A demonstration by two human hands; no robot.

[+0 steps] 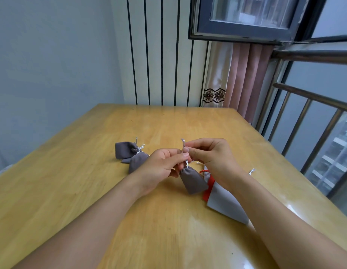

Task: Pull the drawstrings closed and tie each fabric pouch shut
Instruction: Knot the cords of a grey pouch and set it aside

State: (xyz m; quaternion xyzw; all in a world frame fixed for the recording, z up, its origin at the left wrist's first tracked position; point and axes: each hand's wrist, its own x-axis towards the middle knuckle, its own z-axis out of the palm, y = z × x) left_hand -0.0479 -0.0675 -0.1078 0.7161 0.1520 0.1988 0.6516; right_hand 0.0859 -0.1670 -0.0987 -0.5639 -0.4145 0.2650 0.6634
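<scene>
I see a light grey flat fabric bag with red trim (pixel 223 199) nearest on the wooden desk (pixel 71 191), partly under the right forearm. Small grey fabric pouch (pixel 193 180) hangs just above the desk; left hand (pixel 162 167) and right hand (pixel 211 154) each pinch its silver drawstring (pixel 186 163). Two more grey cinched pouches (pixel 130 155) lie beyond the left hand.

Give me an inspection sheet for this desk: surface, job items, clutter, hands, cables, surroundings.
Surface: wooden table, glossy.
Job's things: grey pouch hanging from its drawstring; two pouches lying left, cinched.
Clutter: grey-and-red bag under the right forearm; loose string end.
Hands: left hand and right hand both pinch the drawstring.
Cables: nothing seen.
Surroundings: striped wall, curtain, window, railing.
</scene>
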